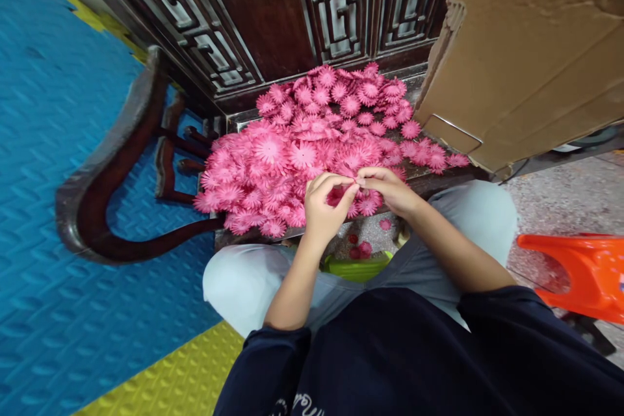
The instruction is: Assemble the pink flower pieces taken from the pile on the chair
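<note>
My left hand (327,205) and my right hand (390,190) meet at the fingertips above the front edge of a dark wooden bench seat. Thumb and forefinger are pinched on each hand. A small bit of pink shows where the fingertips touch, too small to name. Just beyond and below my hands spreads a wide heap of pink artificial flower heads (302,155), with thin pointed petals. They are piled deepest on the left and lie in looser layers toward the back.
A carved wooden backrest (273,6) rises behind the heap, with a curved armrest (97,208) at left. A large cardboard box (526,58) stands at right. An orange plastic stool (580,266) is on the floor. Green plastic (358,268) and a few fallen flowers (364,249) show between my knees.
</note>
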{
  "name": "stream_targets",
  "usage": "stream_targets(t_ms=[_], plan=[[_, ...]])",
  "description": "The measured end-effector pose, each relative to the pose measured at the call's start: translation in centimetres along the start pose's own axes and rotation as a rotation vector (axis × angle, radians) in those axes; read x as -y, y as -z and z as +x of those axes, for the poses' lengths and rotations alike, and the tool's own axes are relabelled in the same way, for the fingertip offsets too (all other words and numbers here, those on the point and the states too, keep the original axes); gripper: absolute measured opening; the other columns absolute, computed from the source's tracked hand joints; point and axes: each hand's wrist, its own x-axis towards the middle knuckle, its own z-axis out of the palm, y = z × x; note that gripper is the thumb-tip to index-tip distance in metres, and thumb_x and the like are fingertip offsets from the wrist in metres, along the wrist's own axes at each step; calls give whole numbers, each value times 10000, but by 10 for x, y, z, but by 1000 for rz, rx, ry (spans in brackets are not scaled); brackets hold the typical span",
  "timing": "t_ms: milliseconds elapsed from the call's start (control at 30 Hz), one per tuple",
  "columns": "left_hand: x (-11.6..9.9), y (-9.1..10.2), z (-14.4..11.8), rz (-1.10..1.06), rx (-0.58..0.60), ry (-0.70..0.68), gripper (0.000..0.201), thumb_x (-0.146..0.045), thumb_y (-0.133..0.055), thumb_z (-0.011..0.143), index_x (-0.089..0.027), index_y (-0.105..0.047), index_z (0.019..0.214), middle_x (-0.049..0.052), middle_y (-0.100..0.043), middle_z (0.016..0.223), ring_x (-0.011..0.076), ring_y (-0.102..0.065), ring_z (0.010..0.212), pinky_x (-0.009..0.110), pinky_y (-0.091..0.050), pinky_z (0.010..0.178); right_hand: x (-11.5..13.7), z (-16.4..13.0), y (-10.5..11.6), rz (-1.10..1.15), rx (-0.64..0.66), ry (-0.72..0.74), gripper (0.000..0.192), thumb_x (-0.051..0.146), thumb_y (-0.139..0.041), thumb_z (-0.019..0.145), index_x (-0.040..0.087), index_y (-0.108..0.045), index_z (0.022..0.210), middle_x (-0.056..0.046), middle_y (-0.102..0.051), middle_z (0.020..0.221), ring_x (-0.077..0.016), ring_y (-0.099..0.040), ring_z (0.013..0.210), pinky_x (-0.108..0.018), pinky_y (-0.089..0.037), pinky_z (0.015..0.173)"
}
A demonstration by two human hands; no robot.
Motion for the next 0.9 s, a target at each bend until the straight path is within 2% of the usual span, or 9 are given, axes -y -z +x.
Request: stream_targets(t_ms=[267,633,900], plan=[[3,-1,0,61,-31,26,106,-233,-559,816,-193,-641,762,-2,-647,728,129,-568,701,289,-428,732,2,1,2,-43,-67,60,162,311,-686,654,171,-611,617,37,-502,601,-94,-430,605,-249,-355,652],[2,-3,-2,70,-33,13,93,-209,-594,783,-192,-636,703,-27,-593,635,111,-523,624,280,-401,695,-1,2,1,-14,-63,-1,171,307,-668,642,163,-584,602,46,-474,576,-85,-395,574,-242,-332,609],[2,1,0,39,-40,-6,155,-180,-607,747,-188,-565,598,-55,-497,548,96,-486,575,261,-382,648,-7,3,0,-68,-60,50,205,339,-713,641,171,-600,612,40,-508,620,-95,-443,630,-251,-360,663]])
